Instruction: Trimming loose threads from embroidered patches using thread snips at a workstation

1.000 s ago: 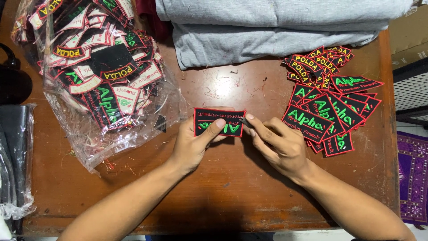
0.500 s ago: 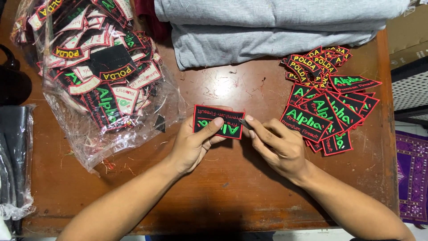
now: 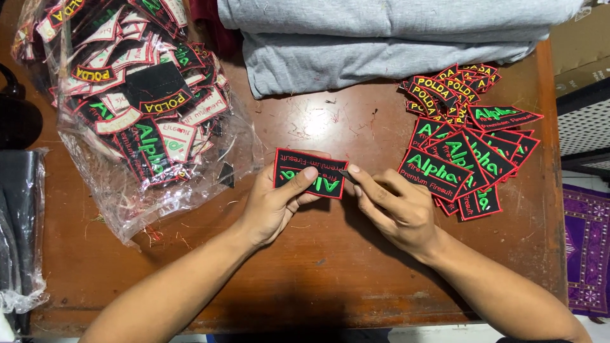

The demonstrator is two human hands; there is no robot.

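A black rectangular patch point(image 3: 298, 166) with a red border and green lettering lies upside down to me on the brown wooden table point(image 3: 318, 279). My left hand point(image 3: 273, 206) grips it from below, thumb pressed on its face. My right hand point(image 3: 397, 206) is at the patch's right edge, with index finger and thumb pinched on a small dark pointed tool point(image 3: 347, 173) whose tip touches the edge. What kind of tool it is cannot be made out.
A pile of similar black patches point(image 3: 464, 152) lies to the right, with curved red-and-yellow patches point(image 3: 448, 86) behind it. A clear plastic bag of mixed patches point(image 3: 127, 114) sits at the left. Folded grey cloth point(image 3: 381, 38) lies at the back. Purple cloth point(image 3: 584, 248) lies beyond the right edge.
Almost nothing differs. The patch has tilted very slightly in my left hand, and my right fingertips stay at its right edge.
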